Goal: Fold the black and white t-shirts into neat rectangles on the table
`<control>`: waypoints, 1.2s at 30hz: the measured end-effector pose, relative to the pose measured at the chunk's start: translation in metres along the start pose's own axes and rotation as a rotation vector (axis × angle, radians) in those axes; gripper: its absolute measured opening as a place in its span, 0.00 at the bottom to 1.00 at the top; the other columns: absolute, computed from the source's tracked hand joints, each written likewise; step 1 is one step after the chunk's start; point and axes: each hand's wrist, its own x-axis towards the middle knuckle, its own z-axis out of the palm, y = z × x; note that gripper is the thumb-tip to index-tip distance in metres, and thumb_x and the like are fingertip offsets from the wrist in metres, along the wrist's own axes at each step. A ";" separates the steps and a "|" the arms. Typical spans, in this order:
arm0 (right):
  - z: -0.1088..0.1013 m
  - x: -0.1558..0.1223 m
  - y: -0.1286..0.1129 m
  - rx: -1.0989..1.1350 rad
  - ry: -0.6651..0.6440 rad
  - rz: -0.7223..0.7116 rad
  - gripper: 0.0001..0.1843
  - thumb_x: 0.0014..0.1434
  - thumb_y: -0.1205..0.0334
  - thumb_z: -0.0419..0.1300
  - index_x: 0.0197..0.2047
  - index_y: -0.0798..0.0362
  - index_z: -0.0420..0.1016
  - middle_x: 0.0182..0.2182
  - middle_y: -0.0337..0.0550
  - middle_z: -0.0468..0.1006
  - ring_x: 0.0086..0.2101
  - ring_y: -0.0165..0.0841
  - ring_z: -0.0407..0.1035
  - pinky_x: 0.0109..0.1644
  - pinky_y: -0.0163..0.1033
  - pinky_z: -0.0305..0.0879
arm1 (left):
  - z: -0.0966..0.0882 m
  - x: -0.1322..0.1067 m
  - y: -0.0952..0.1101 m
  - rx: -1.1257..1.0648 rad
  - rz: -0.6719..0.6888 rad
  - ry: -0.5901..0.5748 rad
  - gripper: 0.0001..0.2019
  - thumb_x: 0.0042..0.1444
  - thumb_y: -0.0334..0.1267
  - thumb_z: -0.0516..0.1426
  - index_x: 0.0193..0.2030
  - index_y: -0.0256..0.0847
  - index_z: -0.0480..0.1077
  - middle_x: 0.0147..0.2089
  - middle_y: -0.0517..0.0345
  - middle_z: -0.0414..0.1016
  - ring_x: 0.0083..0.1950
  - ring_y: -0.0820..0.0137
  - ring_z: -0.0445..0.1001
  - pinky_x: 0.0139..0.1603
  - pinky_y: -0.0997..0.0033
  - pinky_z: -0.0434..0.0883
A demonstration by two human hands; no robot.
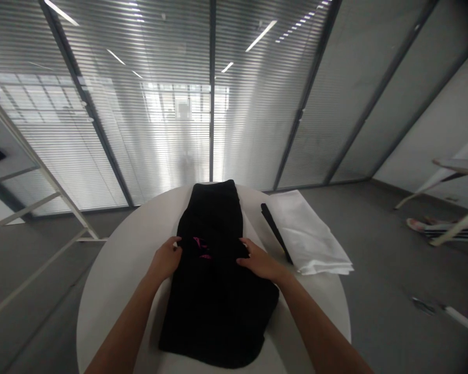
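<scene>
A black garment point(214, 291) with a small pink print lies lengthwise on a round white table point(117, 280), running from the far rim to the near edge. My left hand point(167, 258) rests on the garment's left edge about halfway along, with its fingers curled onto the cloth. My right hand point(257, 258) lies on the right edge opposite, its fingers stretched flat on the fabric and pointing inward. Both forearms reach in from the bottom of the view.
A folded white cloth point(308, 234) with a black strip point(275, 228) along its left side lies on the table's right part. A white frame point(31, 192) stands at the left, table legs point(448, 208) at the right, and glass walls with blinds behind.
</scene>
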 end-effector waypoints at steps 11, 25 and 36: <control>-0.026 0.003 0.006 -0.160 0.271 -0.008 0.25 0.52 0.70 0.57 0.54 0.52 0.70 0.44 0.44 0.78 0.44 0.37 0.72 0.53 0.42 0.64 | -0.016 -0.018 0.004 -0.708 -0.112 -0.027 0.22 0.50 0.48 0.59 0.51 0.42 0.69 0.33 0.61 0.68 0.26 0.76 0.67 0.19 0.79 0.60; -0.023 0.000 0.005 -0.374 0.291 -0.181 0.23 0.55 0.70 0.56 0.54 0.54 0.73 0.49 0.47 0.76 0.49 0.36 0.70 0.60 0.42 0.61 | -0.034 -0.034 0.008 -0.859 0.011 -0.332 0.37 0.49 0.45 0.65 0.66 0.47 0.58 0.49 0.51 0.75 0.46 0.61 0.75 0.40 0.66 0.73; -0.023 0.003 0.009 -0.461 0.284 -0.142 0.22 0.57 0.70 0.54 0.54 0.53 0.73 0.49 0.47 0.76 0.50 0.37 0.70 0.60 0.42 0.61 | -0.054 -0.037 -0.003 -0.545 0.036 -0.487 0.35 0.51 0.50 0.63 0.66 0.50 0.61 0.57 0.49 0.71 0.33 0.70 0.73 0.23 0.77 0.64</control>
